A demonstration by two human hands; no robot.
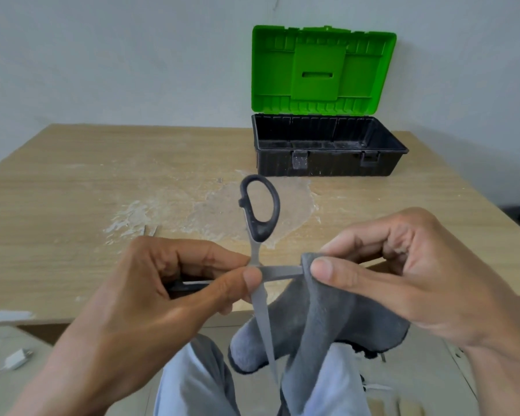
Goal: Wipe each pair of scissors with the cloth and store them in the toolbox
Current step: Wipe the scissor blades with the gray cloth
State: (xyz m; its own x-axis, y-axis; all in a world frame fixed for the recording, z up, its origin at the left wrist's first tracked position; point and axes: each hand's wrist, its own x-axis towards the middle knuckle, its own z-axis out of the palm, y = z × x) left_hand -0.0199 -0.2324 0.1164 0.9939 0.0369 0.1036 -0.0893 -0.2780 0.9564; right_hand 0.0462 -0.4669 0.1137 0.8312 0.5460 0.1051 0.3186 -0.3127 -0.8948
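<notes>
A pair of black-handled scissors is spread wide open in front of me, above the table's near edge. My left hand grips it at the pivot; one handle loop stands up, the other is hidden in my palm. One blade points down, the other points right. My right hand pinches a grey cloth around the tip of the rightward blade, and the cloth hangs down over my lap. The toolbox, black with a green lid, stands open at the table's far right; the part of its inside that I can see holds nothing.
The wooden table has a whitish dried smear across its middle. A white charger with its cable lies on the floor at the lower left. A pale wall stands behind the table. My legs are below the hands.
</notes>
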